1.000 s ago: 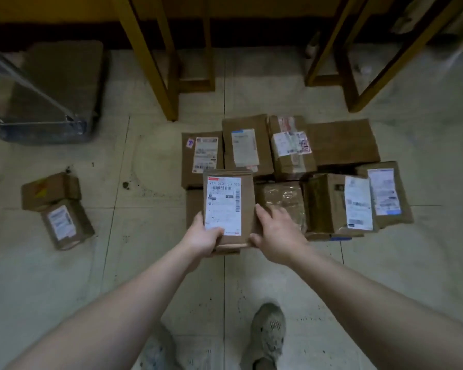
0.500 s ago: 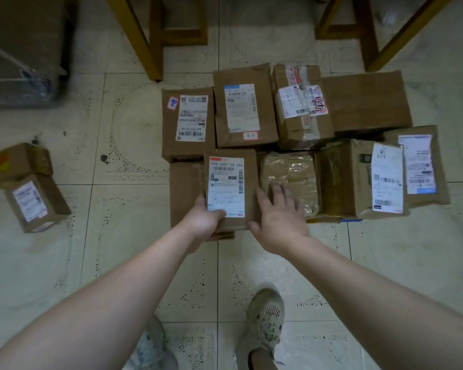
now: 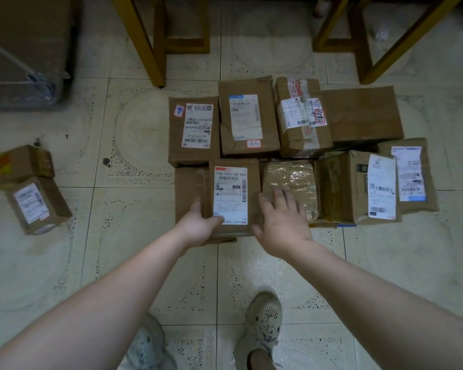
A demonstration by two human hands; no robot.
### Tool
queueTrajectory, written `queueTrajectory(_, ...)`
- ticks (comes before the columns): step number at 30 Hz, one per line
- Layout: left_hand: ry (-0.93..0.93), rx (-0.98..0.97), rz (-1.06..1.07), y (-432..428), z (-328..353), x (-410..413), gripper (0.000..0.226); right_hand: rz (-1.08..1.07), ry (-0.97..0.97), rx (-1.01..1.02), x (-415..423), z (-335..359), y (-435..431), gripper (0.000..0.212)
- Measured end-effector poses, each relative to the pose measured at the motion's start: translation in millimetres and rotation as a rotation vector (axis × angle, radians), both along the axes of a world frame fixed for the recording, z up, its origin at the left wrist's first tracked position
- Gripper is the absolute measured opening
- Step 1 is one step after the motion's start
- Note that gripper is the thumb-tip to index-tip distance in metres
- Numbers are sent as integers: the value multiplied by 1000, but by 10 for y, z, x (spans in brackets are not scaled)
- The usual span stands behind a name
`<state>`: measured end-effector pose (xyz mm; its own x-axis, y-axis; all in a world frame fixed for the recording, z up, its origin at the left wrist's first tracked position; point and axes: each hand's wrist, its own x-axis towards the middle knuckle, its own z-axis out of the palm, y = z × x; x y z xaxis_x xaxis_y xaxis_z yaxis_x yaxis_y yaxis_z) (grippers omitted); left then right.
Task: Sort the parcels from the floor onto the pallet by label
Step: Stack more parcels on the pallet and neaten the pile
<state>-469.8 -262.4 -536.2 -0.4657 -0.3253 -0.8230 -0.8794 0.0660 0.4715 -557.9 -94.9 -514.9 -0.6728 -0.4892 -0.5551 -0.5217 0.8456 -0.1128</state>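
Note:
A brown parcel (image 3: 234, 166) with a white label reading 748 C507 00 056 lies on top of another box at the front left of a cluster of parcels on the tiled floor. My left hand (image 3: 198, 225) grips its lower left corner, thumb on the label. My right hand (image 3: 281, 222) lies flat at the parcel's right edge. Its fingers are spread over a tape-wrapped parcel (image 3: 292, 174) and its thumb is near the labelled parcel's lower right corner. No pallet is in view.
Several labelled boxes (image 3: 247, 116) and a plain box (image 3: 361, 113) fill the cluster's back and right. Two small parcels (image 3: 35, 204) lie apart at the left. Yellow wooden legs (image 3: 145, 41) stand behind, and a large wrapped box (image 3: 24, 49) at top left. My shoes (image 3: 262, 324) are below.
The labelled parcel has gone down onto the cluster. My right hand has loosened from its side and spread its fingers. The view has tilted down and closer.

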Motion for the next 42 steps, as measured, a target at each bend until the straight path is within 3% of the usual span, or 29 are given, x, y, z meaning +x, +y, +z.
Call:
queueTrajectory(5,23,-61,27,-459,664,416,86,16,4,12,146,569,-388,76)
queueTrajectory(12,40,-223,35,-1550,2154,1463,85,56,-31,-119,787,2038,-1470,76)
queueTrajectory(20,153,-421,66,-2776,3781,2793,80,116,-23,-214,1792,3487,-2747,76)
queueTrajectory(25,235,-529,118,-3393,4471,3163,78,193,19,-294,2044,4109,-3460,76)
queueTrajectory(32,259,-615,211,-4125,4918,3265,76,233,63,-356,2053,4394,-4385,75)
queueTrajectory(42,132,-517,287,-5263,4642,3215,77,277,-6,-356,1804,4100,-5677,72)
